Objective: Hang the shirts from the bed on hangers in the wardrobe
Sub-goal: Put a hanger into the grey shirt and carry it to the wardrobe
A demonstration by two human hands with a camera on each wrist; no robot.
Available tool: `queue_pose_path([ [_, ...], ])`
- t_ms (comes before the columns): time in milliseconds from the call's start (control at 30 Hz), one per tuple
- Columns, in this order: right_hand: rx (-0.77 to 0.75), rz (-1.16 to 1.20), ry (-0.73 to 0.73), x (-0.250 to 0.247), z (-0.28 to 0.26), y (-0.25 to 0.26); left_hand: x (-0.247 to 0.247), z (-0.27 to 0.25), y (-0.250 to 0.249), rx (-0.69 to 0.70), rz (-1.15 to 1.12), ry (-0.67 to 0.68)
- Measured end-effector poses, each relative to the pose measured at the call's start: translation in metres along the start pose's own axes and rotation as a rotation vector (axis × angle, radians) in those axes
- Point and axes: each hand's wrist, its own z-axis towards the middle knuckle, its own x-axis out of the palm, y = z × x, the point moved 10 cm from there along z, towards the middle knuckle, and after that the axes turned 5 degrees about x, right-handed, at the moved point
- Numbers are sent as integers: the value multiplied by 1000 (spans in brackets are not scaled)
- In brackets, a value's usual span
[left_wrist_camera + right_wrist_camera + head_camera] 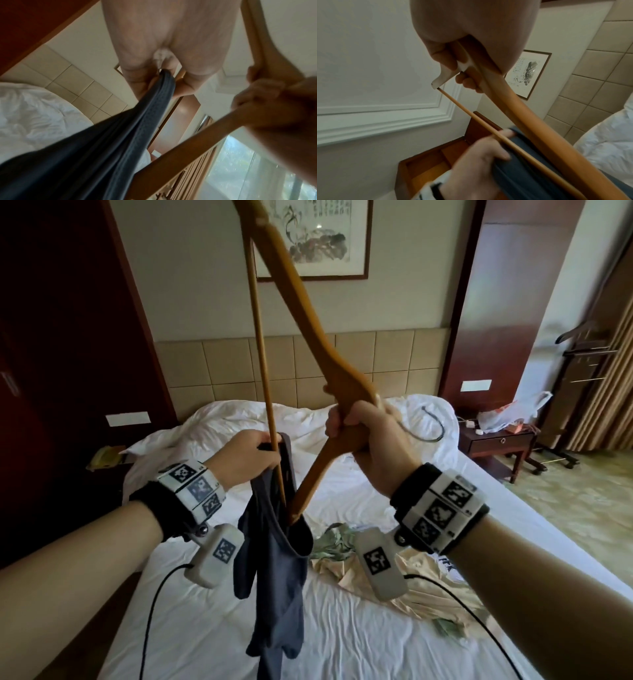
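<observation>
Fingers of left hand (245, 458) pinch grey shirt (274, 570); right hand (368, 436) grips wooden hanger (308, 313).

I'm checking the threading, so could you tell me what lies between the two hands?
In the head view, the hanger's thin crossbar and the dark blue shirt's collar.

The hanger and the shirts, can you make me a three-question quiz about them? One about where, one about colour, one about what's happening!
1. Where is the lower end of the wooden hanger?
A. Tucked inside the shirt's opening
B. Flat on the bed
C. On the wardrobe rail

2. What colour is the held shirt?
A. Red
B. Dark grey-blue
C. Yellow

3. What is the right hand doing?
A. Resting open
B. Gripping the hanger
C. Pinching the pillow

Answers:
1 A, the hanger's tip goes into the shirt that the left hand holds up.
2 B, the cloth looks dark grey-blue.
3 B, its fingers wrap round the hanger's middle.
</observation>
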Motion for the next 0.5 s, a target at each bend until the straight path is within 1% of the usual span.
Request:
queue_pose_path([
  [100, 101, -131, -9, -9, -6, -37, -25, -1, 3, -50, -143, -113],
  [200, 214, -375, -21, -28, -19, -69, -61, -3, 11, -33, -92, -205],
  [267, 259, -551, -61, -48, -26, -79, -83, -3, 30, -48, 5, -229],
  [333, 277, -657, -34, -60, -31, -80, -89, -4, 51, -57, 167, -162],
  [367, 304, -662, 5, -58, -33, -78, -89, -4, 60, -44, 263, -121],
  [433, 365, -666, 106, -51, -36, -74, -90, -7, 70, -5, 424, -84],
  [500, 420, -755, 159, -47, -37, -71, -93, -7, 77, -1, 465, -25],
])
